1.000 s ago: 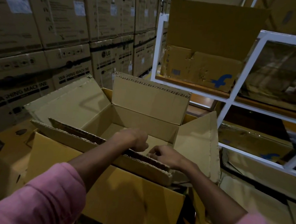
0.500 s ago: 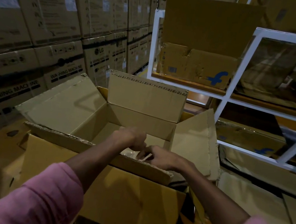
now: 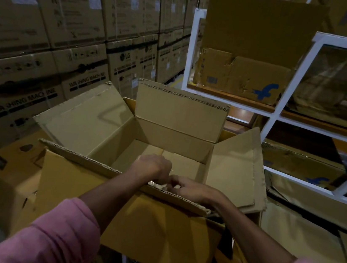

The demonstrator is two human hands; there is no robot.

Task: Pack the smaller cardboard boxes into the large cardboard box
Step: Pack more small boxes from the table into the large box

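A warehouse: stacked washing machine cartons are lining the aisle, and white shelving is holding flattened cardboard.

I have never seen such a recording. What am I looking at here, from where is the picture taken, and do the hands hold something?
There is no machine: a person wears a camera on the head, which looks forward and down at both arms in pink sleeves. The large cardboard box stands open in front, flaps spread, and looks empty. The left hand and right hand meet over its near flap, fingers curled. They seem to work on something small and pale, but it is too hidden to name. Behind are stacked washing machine cartons and a white shelf with a worn box.
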